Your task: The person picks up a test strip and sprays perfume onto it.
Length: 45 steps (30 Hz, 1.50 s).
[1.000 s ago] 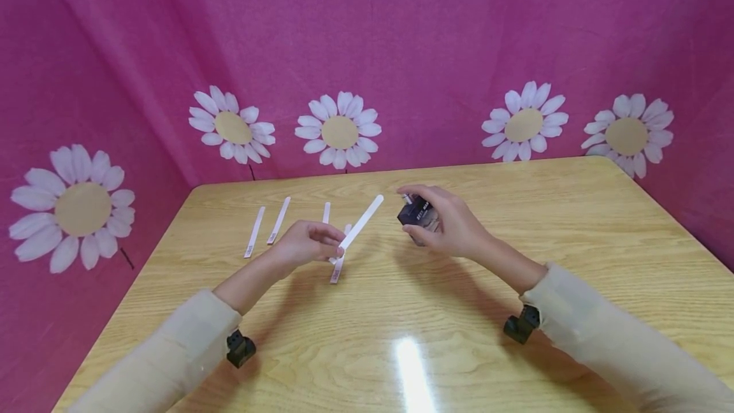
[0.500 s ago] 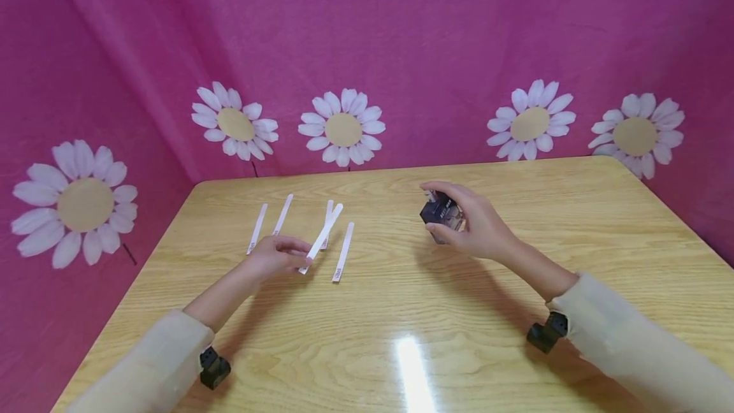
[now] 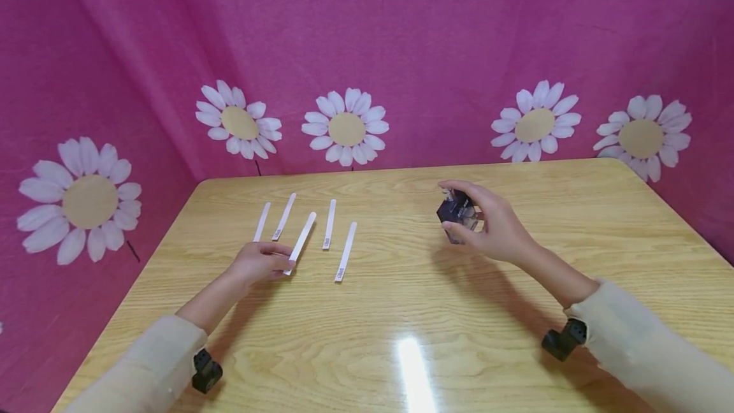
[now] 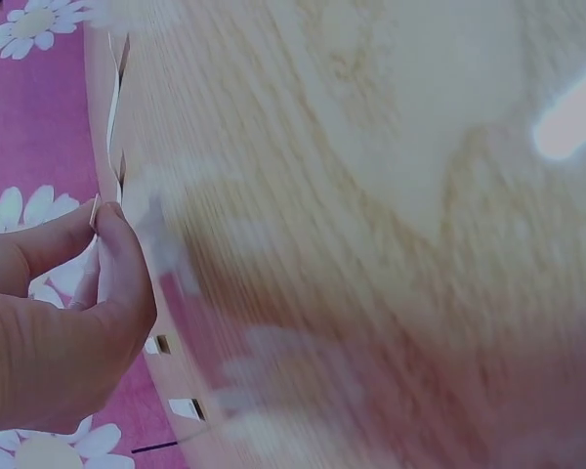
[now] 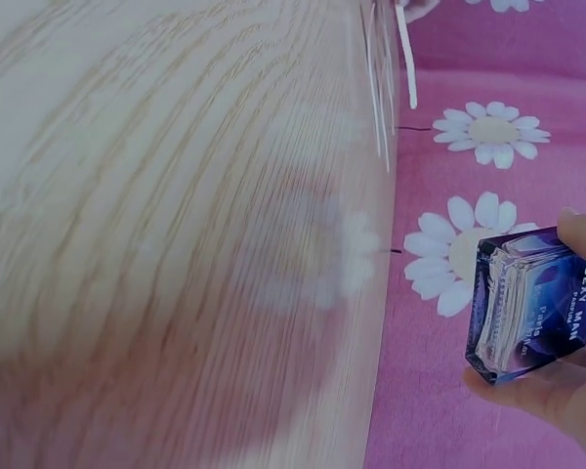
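Note:
My left hand pinches the lower end of a white paper test strip between thumb and fingers, holding it just over the table on the left. In the left wrist view that strip shows nearly edge-on at the fingertips. On the right, my right hand grips a dark glass perfume bottle above the table, forefinger up by its spray nozzle and thumb low. The right wrist view shows the bottle with "SEXY MAN" lettering on its face.
Several more white strips lie on the wooden table around my left hand, among them a strip to its right and a strip farther back. A pink daisy-print cloth stands behind the table.
My left hand has moved left and lower with its strip, away from the bottle and the strip it overlapped. The right hand has carried the perfume bottle to the right.

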### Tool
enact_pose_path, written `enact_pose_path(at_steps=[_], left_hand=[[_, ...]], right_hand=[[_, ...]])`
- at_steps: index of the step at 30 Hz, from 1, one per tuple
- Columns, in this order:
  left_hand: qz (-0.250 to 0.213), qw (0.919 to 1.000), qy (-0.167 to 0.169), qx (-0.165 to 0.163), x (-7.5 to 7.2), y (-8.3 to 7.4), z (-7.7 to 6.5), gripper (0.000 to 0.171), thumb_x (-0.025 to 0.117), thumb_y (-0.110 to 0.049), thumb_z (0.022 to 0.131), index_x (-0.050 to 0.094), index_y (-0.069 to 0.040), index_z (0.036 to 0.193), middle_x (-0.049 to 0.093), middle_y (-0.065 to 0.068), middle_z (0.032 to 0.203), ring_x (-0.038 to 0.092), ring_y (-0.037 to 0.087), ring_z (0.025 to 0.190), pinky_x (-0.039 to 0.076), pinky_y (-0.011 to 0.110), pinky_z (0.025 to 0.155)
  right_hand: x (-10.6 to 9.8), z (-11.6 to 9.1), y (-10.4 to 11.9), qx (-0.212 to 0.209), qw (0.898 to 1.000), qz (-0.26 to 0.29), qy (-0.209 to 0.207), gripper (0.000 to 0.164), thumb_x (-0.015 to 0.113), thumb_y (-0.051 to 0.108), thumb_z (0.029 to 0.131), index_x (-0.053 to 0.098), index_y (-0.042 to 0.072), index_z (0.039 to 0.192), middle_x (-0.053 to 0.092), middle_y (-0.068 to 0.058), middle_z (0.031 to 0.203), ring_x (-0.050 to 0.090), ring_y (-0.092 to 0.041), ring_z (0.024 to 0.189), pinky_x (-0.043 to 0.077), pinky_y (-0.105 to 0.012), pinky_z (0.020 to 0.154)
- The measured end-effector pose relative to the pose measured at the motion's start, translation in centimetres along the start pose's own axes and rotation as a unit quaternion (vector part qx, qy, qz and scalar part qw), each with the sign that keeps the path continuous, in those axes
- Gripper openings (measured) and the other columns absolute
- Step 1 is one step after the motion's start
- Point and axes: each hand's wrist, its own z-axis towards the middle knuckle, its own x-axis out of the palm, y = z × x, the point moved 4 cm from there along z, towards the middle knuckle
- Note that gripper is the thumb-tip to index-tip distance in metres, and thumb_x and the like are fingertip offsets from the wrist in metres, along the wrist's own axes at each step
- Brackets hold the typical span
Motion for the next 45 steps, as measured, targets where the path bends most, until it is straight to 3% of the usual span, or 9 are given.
enact_pose_path(at_steps=[9, 18, 23, 27, 30, 34, 45], left_hand=[[0.019, 0.9993, -0.032, -0.009, -0.4, 0.2, 0.4, 0.037, 0.067, 0.000, 0.083, 0.057, 0.016, 0.115, 0.063, 0.005, 0.086, 0.061, 0.002, 0.069, 0.058, 0.020, 0.069], [0.044, 0.9979, -0.048, -0.006, -0.4, 0.0, 0.5, 0.032, 0.068, 0.001, 0.082, 0.060, 0.016, 0.109, 0.069, 0.011, 0.084, 0.065, 0.006, 0.066, 0.060, 0.024, 0.069], [0.086, 0.9939, -0.069, 0.000, -0.7, -0.1, 0.7, 0.028, 0.070, -0.003, 0.081, 0.063, 0.010, 0.105, 0.068, 0.004, 0.079, 0.060, 0.004, 0.066, 0.057, 0.022, 0.065], [0.128, 0.9888, -0.072, 0.025, -0.7, -0.5, 1.0, 0.028, 0.070, -0.007, 0.082, 0.065, 0.007, 0.106, 0.072, 0.014, 0.090, 0.060, 0.005, 0.070, 0.053, 0.018, 0.062], [0.154, 0.9845, -0.066, 0.052, -0.4, -1.0, 1.1, 0.029, 0.070, -0.009, 0.084, 0.065, 0.006, 0.109, 0.071, 0.020, 0.101, 0.065, 0.008, 0.079, 0.052, 0.017, 0.064], [0.164, 0.9812, -0.061, 0.081, 0.3, -1.8, 1.4, 0.029, 0.070, -0.010, 0.084, 0.065, 0.006, 0.108, 0.071, 0.020, 0.101, 0.067, 0.015, 0.085, 0.051, 0.017, 0.067], [0.169, 0.9794, -0.058, 0.093, 2.6, -3.0, 3.4, 0.031, 0.072, -0.011, 0.083, 0.066, 0.004, 0.109, 0.071, 0.018, 0.104, 0.067, 0.027, 0.094, 0.056, 0.028, 0.079]], right_hand=[[-0.5, -0.2, -0.2, -0.001, 1.000, -0.005, -0.008, 0.064, 0.078, 0.006, 0.077, 0.052, 0.014, 0.135, 0.060, -0.012, 0.129, 0.060, -0.018, 0.095, 0.059, -0.032, 0.061], [-0.5, -0.3, -0.1, -0.004, 1.000, -0.007, -0.005, 0.064, 0.077, 0.007, 0.078, 0.052, 0.015, 0.136, 0.061, -0.011, 0.130, 0.058, -0.017, 0.094, 0.056, -0.029, 0.057], [-0.5, -0.3, -0.2, -0.009, 1.000, -0.012, -0.006, 0.064, 0.078, 0.007, 0.078, 0.052, 0.016, 0.136, 0.060, -0.010, 0.131, 0.056, -0.015, 0.094, 0.052, -0.024, 0.055], [-0.6, -0.5, -0.3, -0.015, 1.000, -0.018, -0.010, 0.065, 0.079, 0.008, 0.077, 0.053, 0.016, 0.136, 0.060, -0.009, 0.131, 0.054, -0.012, 0.094, 0.048, -0.021, 0.054], [-0.5, -0.6, -0.3, -0.019, 0.999, -0.020, -0.015, 0.065, 0.079, 0.007, 0.076, 0.053, 0.016, 0.135, 0.061, -0.009, 0.130, 0.053, -0.011, 0.093, 0.047, -0.021, 0.054], [-0.7, -0.8, -0.4, -0.019, 0.999, -0.022, -0.022, 0.066, 0.080, 0.006, 0.075, 0.053, 0.016, 0.135, 0.062, -0.009, 0.128, 0.054, -0.012, 0.092, 0.049, -0.022, 0.054], [-0.9, -0.9, -0.3, -0.011, 1.000, -0.024, -0.017, 0.066, 0.080, 0.008, 0.076, 0.052, 0.016, 0.136, 0.061, -0.011, 0.128, 0.057, -0.016, 0.094, 0.053, -0.027, 0.056]])
